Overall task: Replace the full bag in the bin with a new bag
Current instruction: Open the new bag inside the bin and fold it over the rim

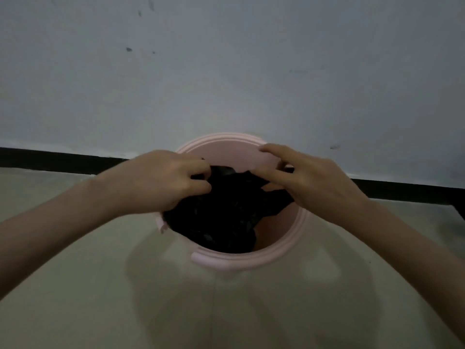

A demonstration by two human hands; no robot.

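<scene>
A round pink bin (299,238) stands on the floor against the wall, seen from above. A black plastic bag (221,217) lies crumpled inside it, filling most of the opening. My left hand (161,180) is over the bin's left side, its fingers pinched on the bag's upper edge. My right hand (302,172) is over the right side, thumb and fingers closed on the bag's top edge near the far rim. What is inside the bag is hidden.
A pale grey wall (226,71) with a black skirting strip (402,190) runs right behind the bin. The bin stands on a light beige tiled floor (100,285), which spreads out on both sides and in front. The light is dim.
</scene>
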